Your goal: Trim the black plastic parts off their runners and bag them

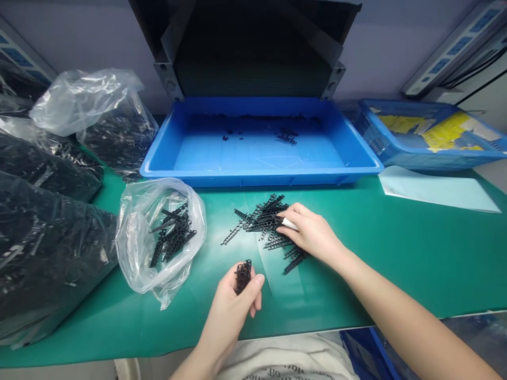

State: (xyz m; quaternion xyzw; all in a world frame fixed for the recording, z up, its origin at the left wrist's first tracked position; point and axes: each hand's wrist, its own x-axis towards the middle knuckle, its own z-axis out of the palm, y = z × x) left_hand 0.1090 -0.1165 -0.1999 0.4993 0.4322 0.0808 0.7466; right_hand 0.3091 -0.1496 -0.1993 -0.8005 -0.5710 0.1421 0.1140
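Note:
A bundle of narrow black plastic parts [243,276] is gripped in my left hand [236,298], thumb laid across it, above the front of the green mat. My right hand [311,232] reaches into a loose pile of black ladder-like plastic strips [261,219], its fingers curled in a pinch. A small white piece [290,224] shows at those fingers; whether it is held or worn I cannot tell. What the fingertips pinch is partly hidden. Left of the pile, an open clear plastic bag [132,253] contains more black strips [174,232].
A blue tray [257,178] with a few black bits stands behind the pile. Full plastic bags [47,264] crowd the left side. At the right are a blue basket [428,158] with yellow papers and a pale blue sheet [435,190] on the green mat [396,253].

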